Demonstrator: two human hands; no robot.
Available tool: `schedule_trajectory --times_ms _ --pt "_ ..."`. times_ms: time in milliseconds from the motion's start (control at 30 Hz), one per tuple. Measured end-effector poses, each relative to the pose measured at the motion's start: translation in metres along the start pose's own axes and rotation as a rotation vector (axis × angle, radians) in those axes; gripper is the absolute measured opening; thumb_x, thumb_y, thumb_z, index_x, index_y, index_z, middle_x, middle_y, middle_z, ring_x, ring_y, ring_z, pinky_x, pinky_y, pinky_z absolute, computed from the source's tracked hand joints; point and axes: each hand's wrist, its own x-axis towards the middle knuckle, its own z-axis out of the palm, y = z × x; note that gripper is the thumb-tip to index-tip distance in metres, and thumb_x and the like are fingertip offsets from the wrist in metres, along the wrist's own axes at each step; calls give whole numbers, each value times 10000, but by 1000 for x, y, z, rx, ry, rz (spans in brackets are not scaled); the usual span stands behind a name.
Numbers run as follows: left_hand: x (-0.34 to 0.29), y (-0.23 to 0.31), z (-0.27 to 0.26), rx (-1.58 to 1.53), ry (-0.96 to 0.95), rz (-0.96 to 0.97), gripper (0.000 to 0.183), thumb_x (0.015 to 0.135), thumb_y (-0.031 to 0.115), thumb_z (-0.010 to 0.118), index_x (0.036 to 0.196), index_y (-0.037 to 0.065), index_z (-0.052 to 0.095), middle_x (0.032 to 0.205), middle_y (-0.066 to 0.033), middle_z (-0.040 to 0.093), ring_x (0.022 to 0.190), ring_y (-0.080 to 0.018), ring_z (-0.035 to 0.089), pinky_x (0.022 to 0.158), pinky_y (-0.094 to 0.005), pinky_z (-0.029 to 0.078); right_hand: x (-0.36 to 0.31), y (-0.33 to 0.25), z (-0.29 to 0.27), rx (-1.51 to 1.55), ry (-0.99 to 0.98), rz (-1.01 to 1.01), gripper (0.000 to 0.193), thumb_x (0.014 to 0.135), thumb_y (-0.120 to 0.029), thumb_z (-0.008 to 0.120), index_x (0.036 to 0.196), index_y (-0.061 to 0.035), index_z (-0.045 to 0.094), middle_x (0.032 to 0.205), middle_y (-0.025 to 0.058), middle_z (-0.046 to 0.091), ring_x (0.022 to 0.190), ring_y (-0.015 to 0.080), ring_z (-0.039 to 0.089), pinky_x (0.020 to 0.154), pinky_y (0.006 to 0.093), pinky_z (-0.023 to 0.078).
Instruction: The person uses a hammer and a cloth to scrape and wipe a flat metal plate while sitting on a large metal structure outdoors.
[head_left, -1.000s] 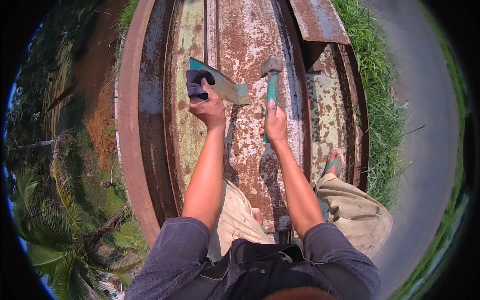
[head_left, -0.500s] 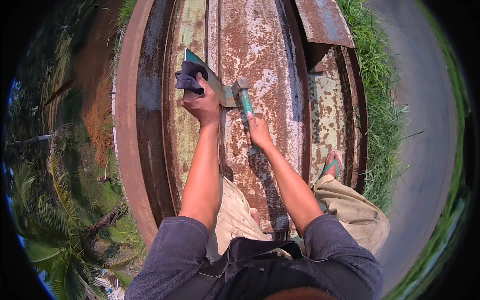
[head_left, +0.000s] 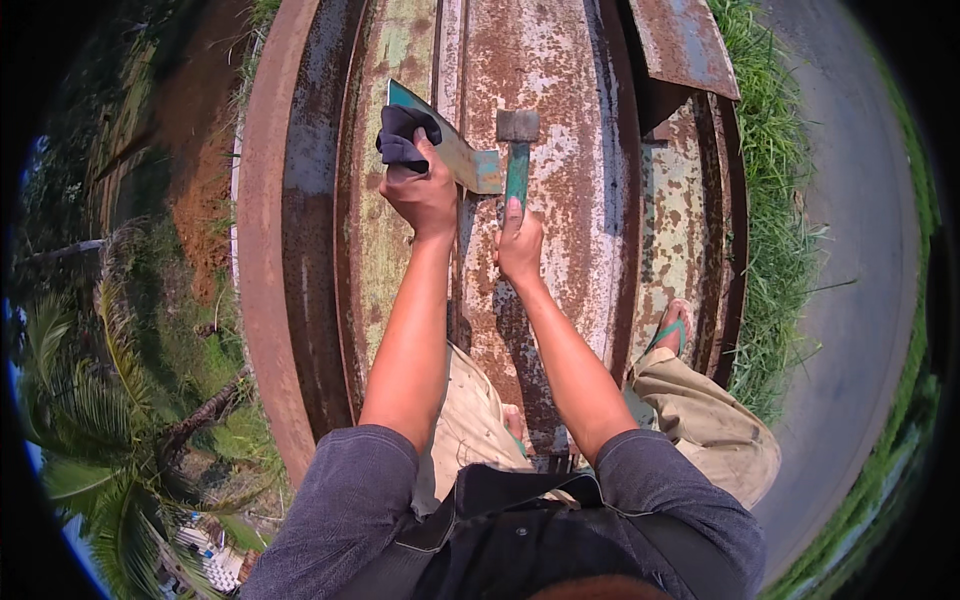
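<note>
My left hand is closed on a bent metal plate with worn teal paint, a dark cloth bunched between fingers and plate. The plate's short teal end points right, toward a hammer. My right hand is wrapped round the hammer's green handle, thumb along it. The hammer's blocky, rusty head lies just beyond and right of the plate's end. Whether hammer and plate touch, I cannot tell. Both are over a rusty steel beam with flaking pale paint.
More rusted beams run lengthwise on both sides, with a raised rusty piece at the far right. My sandalled foot stands on the right beam. Grass and a grey road lie right; palm fronds lie left.
The hammer has swung from a tilt to nearly straight away from me, its head moving farther out and off the plate's end. The whole view has shifted slightly. Both grips stay the same.
</note>
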Motion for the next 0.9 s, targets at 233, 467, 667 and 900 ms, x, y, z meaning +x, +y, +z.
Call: schedule_trajectory --times_ms 233,467,667,900 --pt "5 -12 -6 117 30 -63 245 963 154 681 877 -68 740 797 -180 749 675 -272 728 637 -383 540 3 -76 -50 204 -165 394 589 1068 -561 373 811 -46 497 562 41 506 411 127 525 366 297 435" --pt "-5 -15 -10 22 14 -87 214 984 134 649 952 -63 727 840 -153 753 710 -246 712 677 -373 540 18 -190 -87 346 85 -299 403 1019 -324 639 1231 -9 504 736 40 582 605 91 558 494 250 478" --pt "-7 -2 -14 -114 28 -89 160 980 98 638 1016 -47 697 865 -141 737 750 -195 697 696 -346 531 -22 -125 -98 75 159 24 364 1019 -242 626 1231 26 502 745 53 589 585 99 590 480 237 491" --pt "-7 -16 -15 26 32 -45 161 968 108 653 1000 -43 699 842 -166 744 712 -281 729 649 -372 540 -34 -13 -11 -524 -268 231 410 1009 -266 554 1259 34 433 825 336 660 789 535 655 688 578 518"
